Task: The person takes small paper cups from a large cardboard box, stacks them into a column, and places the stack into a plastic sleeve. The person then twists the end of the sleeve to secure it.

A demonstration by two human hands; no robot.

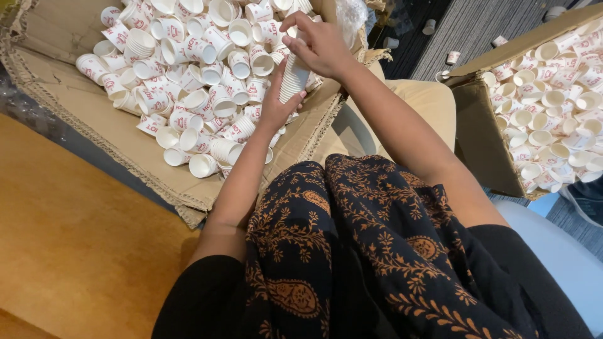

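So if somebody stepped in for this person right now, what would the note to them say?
Left hand: cradles the bottom of a nested stack of paper cups from below.
Right hand: fingers grip the top of the same stack.
Things: loose white cups with red print fill the open cardboard box ahead; a second box of cups stands on the right; a few cups lie on the carpet.
Done: one stack built, several short stacks in the pile.
Left: most cups are still loose.
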